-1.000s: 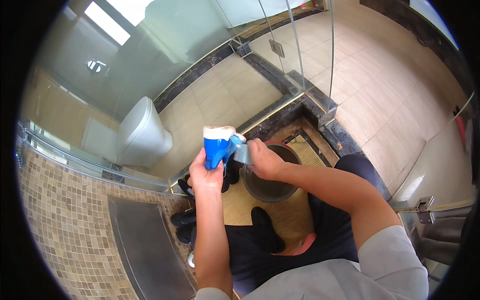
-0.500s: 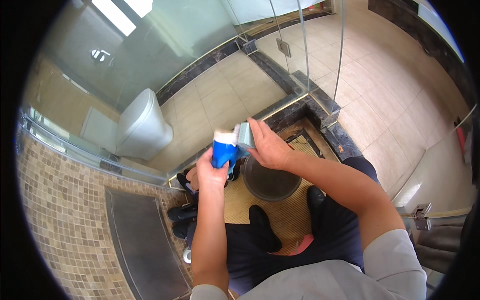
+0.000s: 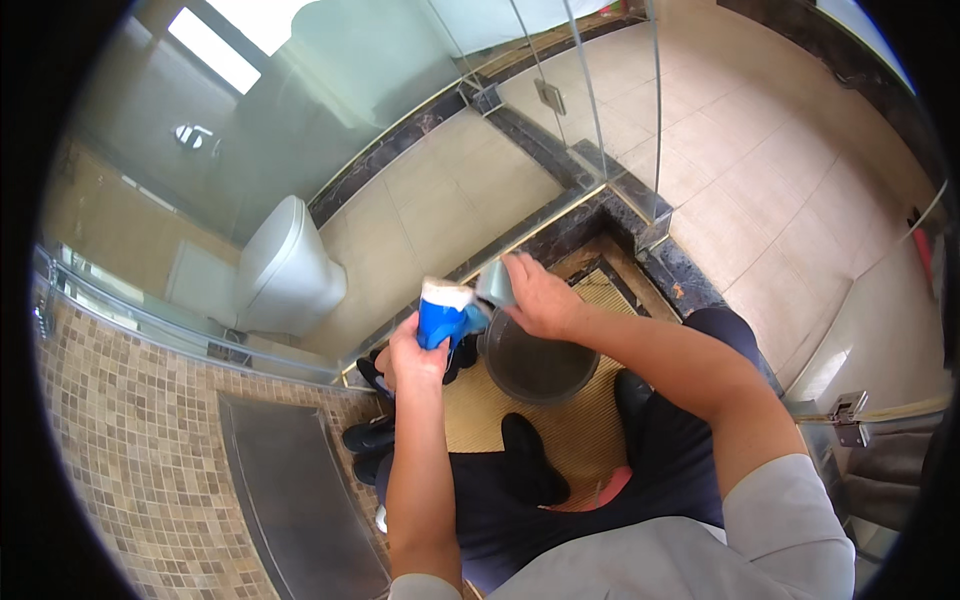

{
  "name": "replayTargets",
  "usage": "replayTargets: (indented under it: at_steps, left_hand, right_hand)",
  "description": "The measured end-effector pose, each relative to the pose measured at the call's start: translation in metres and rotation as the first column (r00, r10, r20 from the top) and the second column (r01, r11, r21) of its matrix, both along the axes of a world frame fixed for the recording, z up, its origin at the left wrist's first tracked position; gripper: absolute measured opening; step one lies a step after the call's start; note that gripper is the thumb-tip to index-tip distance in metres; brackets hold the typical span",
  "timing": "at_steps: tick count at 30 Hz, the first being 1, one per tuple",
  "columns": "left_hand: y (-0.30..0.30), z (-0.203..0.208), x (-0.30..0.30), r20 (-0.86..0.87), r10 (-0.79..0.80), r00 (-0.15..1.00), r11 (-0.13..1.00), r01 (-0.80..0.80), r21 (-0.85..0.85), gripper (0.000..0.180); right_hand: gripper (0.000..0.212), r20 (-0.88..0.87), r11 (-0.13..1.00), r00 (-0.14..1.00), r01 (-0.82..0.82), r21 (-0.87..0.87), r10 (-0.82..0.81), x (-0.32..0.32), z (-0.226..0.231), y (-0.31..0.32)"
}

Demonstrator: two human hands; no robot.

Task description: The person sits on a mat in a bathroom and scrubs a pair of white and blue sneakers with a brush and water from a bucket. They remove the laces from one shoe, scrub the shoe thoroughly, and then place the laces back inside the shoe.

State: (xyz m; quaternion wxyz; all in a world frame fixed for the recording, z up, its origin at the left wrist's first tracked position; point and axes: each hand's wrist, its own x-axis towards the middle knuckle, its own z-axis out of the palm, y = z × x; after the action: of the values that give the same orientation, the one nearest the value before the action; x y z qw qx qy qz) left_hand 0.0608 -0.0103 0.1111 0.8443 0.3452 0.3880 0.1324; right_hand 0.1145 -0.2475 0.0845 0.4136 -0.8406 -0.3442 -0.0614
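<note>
A blue shoe with a whitish edge (image 3: 440, 318) is in my left hand (image 3: 418, 355), its fingers wrapped round it. My right hand (image 3: 542, 302) is closed on a pale grey-green scrubbing brush (image 3: 495, 283). The brush is held close beside the shoe's right side, and its bristle side is blurred, so I cannot tell whether they touch. Below both hands stands a dark grey basin (image 3: 540, 362) on a ribbed yellowish mat (image 3: 475, 412). What it holds is too dark to make out.
Several dark shoes (image 3: 370, 436) stand at the left edge of the mat. A pink thing (image 3: 612, 487) shows between my legs. Beyond a dark stone curb (image 3: 620, 205) rise glass panels (image 3: 630, 110). The toilet (image 3: 290, 265) is at the far left.
The brush has shifted slightly downward and to the right, with a wider gap from the shoe's top. The shoe is a little lower. Both hands keep their hold.
</note>
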Motion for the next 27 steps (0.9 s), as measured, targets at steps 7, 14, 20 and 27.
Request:
replayTargets:
  at_steps: [7, 14, 20, 27]
  left_hand:
    - [-0.003, -0.019, 0.002, 0.034, -0.009, 0.999, 0.995, 0.005, 0.101, 0.027]
    - [-0.005, -0.013, -0.003, 0.12, 0.034, 0.992, 0.969, -0.062, 0.238, 0.019]
    - [-0.014, -0.012, -0.01, 0.109, 0.025, 0.994, 0.908, -0.068, 0.414, 0.023]
    - [-0.025, -0.002, -0.01, 0.109, -0.043, 0.993, 0.887, -0.012, 0.462, 0.015]
  right_hand:
    - [0.074, 0.185, 0.991, 0.98, -0.053, -0.123, 0.076, -0.012, 0.009, 0.014]
    - [0.079, 0.173, 1.0, 0.985, -0.003, 0.024, -0.001, -0.006, 0.029, 0.006]
    - [0.082, 0.169, 0.94, 0.965, -0.14, -0.31, 0.2, -0.006, -0.024, 0.006]
    - [0.084, 0.101, 0.992, 0.987, -0.126, 0.029, 0.123, -0.001, 0.026, 0.0]
